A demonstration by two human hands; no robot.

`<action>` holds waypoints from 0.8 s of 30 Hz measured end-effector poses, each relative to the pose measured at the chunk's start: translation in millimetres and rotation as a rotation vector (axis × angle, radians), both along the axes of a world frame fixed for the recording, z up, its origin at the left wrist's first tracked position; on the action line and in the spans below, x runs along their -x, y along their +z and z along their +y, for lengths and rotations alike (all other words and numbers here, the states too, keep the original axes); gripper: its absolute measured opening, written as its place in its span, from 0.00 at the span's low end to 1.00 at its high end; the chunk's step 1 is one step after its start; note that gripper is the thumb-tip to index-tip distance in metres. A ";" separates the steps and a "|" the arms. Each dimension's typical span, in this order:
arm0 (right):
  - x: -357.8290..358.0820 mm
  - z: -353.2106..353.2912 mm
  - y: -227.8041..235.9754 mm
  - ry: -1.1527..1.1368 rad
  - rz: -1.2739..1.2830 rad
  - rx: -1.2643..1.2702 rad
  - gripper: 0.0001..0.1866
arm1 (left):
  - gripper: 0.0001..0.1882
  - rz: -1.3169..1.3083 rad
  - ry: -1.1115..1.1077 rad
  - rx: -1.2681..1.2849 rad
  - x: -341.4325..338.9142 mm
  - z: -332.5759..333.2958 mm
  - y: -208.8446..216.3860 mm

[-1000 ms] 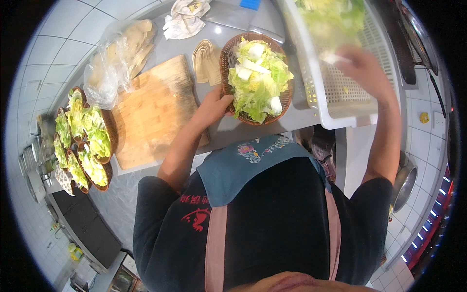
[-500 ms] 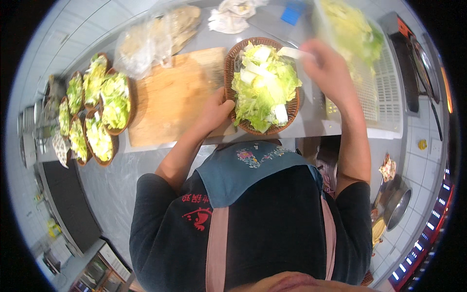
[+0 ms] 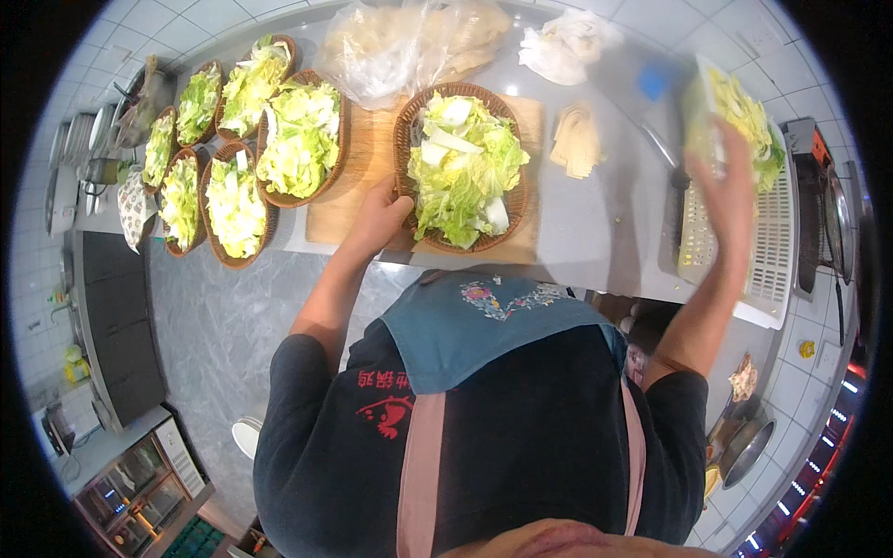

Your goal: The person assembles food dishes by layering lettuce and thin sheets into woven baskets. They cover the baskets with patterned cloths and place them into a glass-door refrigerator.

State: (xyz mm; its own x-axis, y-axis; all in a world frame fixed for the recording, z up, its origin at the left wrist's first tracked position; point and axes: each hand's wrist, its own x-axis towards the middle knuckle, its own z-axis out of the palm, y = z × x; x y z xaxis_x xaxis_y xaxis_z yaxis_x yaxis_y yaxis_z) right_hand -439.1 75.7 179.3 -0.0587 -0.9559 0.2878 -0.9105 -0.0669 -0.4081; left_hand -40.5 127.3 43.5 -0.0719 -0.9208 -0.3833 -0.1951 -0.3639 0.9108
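Note:
An oval brown wicker basket (image 3: pixel 402 139) heaped with chopped leafy cabbage (image 3: pixel 470 172) rests on the wooden cutting board (image 3: pixel 528 121) in front of me. My left hand (image 3: pixel 384 216) grips its left rim, thumb on the edge. Off to the right, my right hand (image 3: pixel 724 191) is over the near side of a white perforated plastic crate (image 3: pixel 767 237). Its fingers are slightly blurred but look apart, with nothing seen in them. More cut cabbage (image 3: pixel 744 107) lies at the crate's far end, in a pale container.
Several filled wicker baskets (image 3: pixel 270 212) stand close together at the left. Behind the board lies a clear plastic bag (image 3: pixel 372 56); a white cloth (image 3: pixel 563 46) is farther right. Flat beige pieces (image 3: pixel 577 141) sit beside the board. A knife (image 3: pixel 662 149) lies near the crate.
My right hand has moved from the basket, where it held a pale cabbage piece, right to the crate. The piece is no longer in it. The view has shifted; my left hand stays on the rim.

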 end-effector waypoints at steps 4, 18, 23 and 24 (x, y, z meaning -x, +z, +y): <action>-99.8 -3.7 -49.6 0.609 -0.185 -0.220 0.32 | 0.19 -0.010 -0.057 0.007 -5.1 -9.1 5.2; -90.7 -6.1 -61.4 0.421 -0.893 -0.463 0.16 | 0.26 0.074 -0.073 -0.089 -27.3 -15.1 -11.6; 42.0 19.6 -8.6 -0.034 -0.899 0.045 0.16 | 0.30 0.092 0.006 -0.030 -47.3 -24.6 6.3; 68.9 26.7 2.5 -0.187 -0.896 0.135 0.18 | 0.30 0.097 0.020 0.023 -48.8 -28.3 6.5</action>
State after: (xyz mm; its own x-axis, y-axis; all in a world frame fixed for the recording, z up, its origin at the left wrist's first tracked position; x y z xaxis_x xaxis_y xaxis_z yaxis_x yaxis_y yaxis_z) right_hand -508.0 102.4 181.8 -0.4631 -0.8701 0.1686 -0.2594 -0.0488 -0.9645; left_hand 8.3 99.0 50.0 -0.0893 -0.9308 -0.3544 -0.0991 -0.3458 0.9331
